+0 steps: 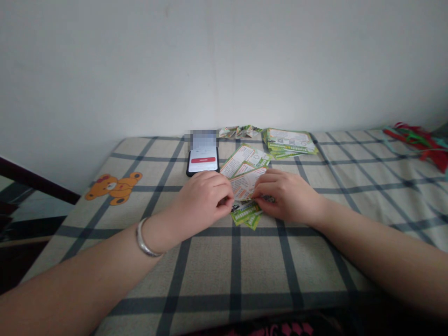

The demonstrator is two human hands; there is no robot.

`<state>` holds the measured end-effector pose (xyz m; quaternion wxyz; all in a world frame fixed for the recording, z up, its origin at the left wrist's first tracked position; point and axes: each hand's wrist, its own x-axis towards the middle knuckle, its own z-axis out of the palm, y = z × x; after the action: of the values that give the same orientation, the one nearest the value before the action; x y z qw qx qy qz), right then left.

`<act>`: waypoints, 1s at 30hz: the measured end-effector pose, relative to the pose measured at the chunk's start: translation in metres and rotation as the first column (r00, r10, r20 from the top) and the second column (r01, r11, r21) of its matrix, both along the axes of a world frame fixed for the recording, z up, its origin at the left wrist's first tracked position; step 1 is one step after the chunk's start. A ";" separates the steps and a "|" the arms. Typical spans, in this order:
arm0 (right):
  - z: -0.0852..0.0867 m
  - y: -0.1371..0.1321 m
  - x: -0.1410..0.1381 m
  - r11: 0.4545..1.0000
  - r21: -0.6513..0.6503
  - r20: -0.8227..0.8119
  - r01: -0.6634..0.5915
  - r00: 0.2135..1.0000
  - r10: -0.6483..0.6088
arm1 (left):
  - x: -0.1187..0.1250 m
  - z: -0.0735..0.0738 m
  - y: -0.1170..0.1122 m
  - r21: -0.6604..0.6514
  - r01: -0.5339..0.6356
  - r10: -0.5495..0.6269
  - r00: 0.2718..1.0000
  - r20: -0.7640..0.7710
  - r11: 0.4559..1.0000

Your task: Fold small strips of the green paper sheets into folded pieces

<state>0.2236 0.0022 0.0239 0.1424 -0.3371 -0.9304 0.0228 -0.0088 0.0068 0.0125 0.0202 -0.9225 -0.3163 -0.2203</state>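
A green and white printed paper leaflet (245,179) lies on the checked cloth between my hands, partly folded. My left hand (205,198), with a silver bangle on the wrist, is closed and pinches the leaflet's left edge. My right hand (285,196) is closed too and pinches its right edge. Both hands rest on the cloth and hide the leaflet's middle. A green strip of the leaflet (245,215) sticks out below the fingers.
A black phone (202,161) with a lit screen lies just behind my left hand. A stack of the same leaflets (290,141) and several folded ones (240,131) sit by the wall. Red and green ribbons (418,142) lie far right. A bear print (114,187) marks the cloth's left side.
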 end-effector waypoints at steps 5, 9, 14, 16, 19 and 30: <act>-0.002 -0.001 -0.003 0.997 -0.023 -0.023 0.076 0.997 -0.076 | 0.002 0.001 -0.003 -0.049 -0.091 0.090 0.996 -0.021 0.995; -0.005 0.000 -0.005 0.984 -0.055 -0.010 0.167 0.986 -0.168 | 0.003 0.001 -0.005 -0.087 -0.151 0.150 0.989 -0.014 0.985; -0.008 0.001 -0.008 0.965 -0.072 -0.039 0.251 0.966 -0.254 | 0.004 0.003 -0.006 -0.129 -0.194 0.189 0.981 -0.048 0.973; -0.009 0.001 -0.009 0.965 -0.079 -0.060 0.251 0.965 -0.256 | 0.006 0.003 -0.006 -0.116 -0.204 0.198 0.978 -0.064 0.972; -0.009 0.002 -0.009 0.973 -0.074 -0.108 0.220 0.968 -0.228 | 0.007 0.003 -0.007 -0.069 -0.215 0.207 0.973 -0.105 0.974; 0.002 -0.009 -0.009 0.988 0.052 0.095 0.143 0.984 -0.148 | 0.005 0.008 -0.015 0.093 -0.143 0.161 0.960 -0.229 0.985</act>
<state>0.2148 -0.0070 0.0258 0.1052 -0.4015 -0.9095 -0.0254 -0.0033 -0.0081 0.0209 0.1092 -0.9137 -0.3729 -0.1186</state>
